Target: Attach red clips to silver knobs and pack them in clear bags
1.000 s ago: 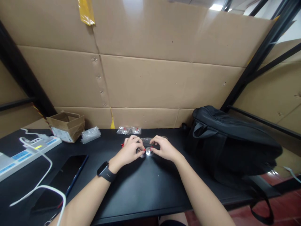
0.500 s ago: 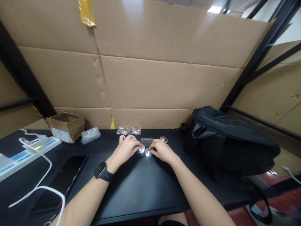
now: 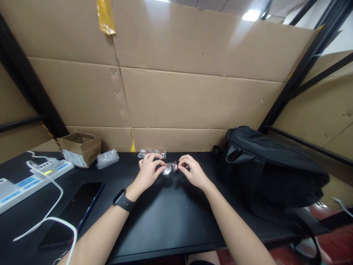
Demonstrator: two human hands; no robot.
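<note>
My left hand (image 3: 150, 172) pinches a small shiny round metal disc (image 3: 167, 170) by a red part at its edge. Thumb and fingertips of my right hand (image 3: 194, 173) are closed on a second metal disc (image 3: 175, 167), which is tipped nearly on edge and has red beside the fingers. Both discs are raised a little over the black table (image 3: 171, 221), close together but held separately. Behind them, partly hidden by my left fingers, lie clear plastic packets (image 3: 149, 151) with red bits inside.
At the left are an open cardboard box (image 3: 85, 152), crumpled clear plastic bags (image 3: 108, 159), a power strip (image 3: 35, 180), a phone (image 3: 74, 211) and a white cable (image 3: 57, 219). A black bag (image 3: 270, 165) stands at the right. A cardboard wall (image 3: 176, 99) rises behind the table.
Both discs have risen off the tabletop. The right one has turned from lying nearly flat to standing on edge. My hands have shifted slightly away from me, and the view has moved a little.
</note>
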